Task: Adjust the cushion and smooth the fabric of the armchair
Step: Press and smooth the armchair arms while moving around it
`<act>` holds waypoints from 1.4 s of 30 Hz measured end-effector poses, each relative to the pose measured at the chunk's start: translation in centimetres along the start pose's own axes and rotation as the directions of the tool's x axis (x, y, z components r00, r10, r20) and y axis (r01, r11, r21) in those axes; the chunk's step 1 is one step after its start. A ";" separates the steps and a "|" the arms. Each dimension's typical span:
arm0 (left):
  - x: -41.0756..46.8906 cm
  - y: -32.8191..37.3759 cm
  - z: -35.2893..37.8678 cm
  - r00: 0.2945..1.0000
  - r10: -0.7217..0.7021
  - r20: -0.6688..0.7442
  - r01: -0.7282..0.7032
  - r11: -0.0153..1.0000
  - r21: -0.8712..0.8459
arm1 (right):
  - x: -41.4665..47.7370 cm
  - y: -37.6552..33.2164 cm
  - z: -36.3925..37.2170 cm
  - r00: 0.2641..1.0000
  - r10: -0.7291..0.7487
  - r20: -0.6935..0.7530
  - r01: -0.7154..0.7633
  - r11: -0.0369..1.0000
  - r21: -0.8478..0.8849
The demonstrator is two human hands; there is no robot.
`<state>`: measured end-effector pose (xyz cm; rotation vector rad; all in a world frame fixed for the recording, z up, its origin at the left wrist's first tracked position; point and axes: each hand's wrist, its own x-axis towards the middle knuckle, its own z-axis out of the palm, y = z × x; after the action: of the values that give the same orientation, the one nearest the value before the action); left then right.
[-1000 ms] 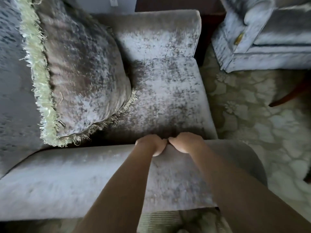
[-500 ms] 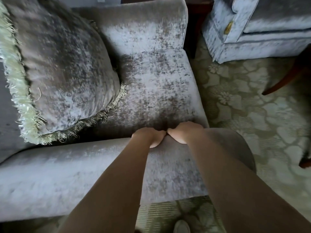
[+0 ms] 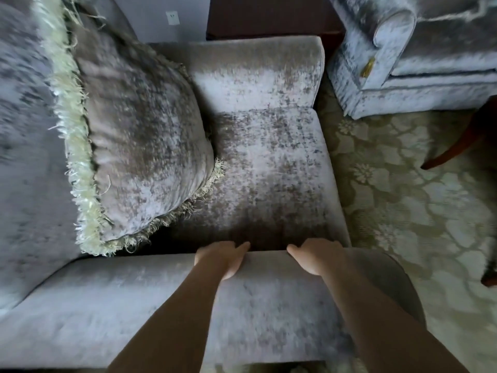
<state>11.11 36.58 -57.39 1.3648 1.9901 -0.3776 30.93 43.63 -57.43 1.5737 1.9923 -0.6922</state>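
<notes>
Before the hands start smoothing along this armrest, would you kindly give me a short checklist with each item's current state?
1. Left hand on the near armrest: ok, palm down on its top.
2. Right hand on the same armrest: ok, set apart from the left.
3. Fingers clear of the gap by the seat cushion: cannot tell, fingertips hidden over the edge.
4. Fringed pillow seated: ok, leaning against the backrest, clear of both hands.
5. Armrest fabric flat: cannot tell, the mottled pile masks wrinkles.
</notes>
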 end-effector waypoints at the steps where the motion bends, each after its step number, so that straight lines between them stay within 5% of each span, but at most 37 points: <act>1: -0.7 -2.7 -0.3 0.997 -0.062 -0.040 0.061 0.998 -0.015 | 0.0 0.0 0.0 1.000 0.012 0.027 -0.013 1.000 0.006; 8: -3.5 -17.5 -1.5 0.953 -0.209 -0.222 0.202 0.978 -0.050 | 0.3 -4.5 -0.2 0.985 0.173 0.028 -0.173 0.985 0.008; 13: -2.6 -22.9 -2.8 0.956 -0.255 -0.143 0.268 0.961 0.074 | -0.5 -19.3 2.1 0.992 -0.030 0.126 0.021 0.998 0.066; 21: -3.3 -25.0 -2.7 0.989 0.043 -0.143 -0.021 0.988 0.152 | -3.6 -35.0 5.0 0.977 -0.213 0.025 0.210 0.973 0.097; 28: -3.2 -25.4 -2.7 0.976 0.080 -0.201 -0.047 0.985 0.165 | -3.7 -35.8 5.4 0.988 -0.153 -0.029 0.155 0.987 0.050; 42: -3.8 -25.3 -2.3 0.956 -0.003 -0.293 0.030 0.996 0.086 | -3.9 -33.8 6.3 0.943 -0.271 -0.193 0.286 0.957 0.056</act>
<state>-11.81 24.96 -56.60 1.5347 2.2491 -0.2883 -0.82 29.81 -56.77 1.4602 2.3828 -0.7697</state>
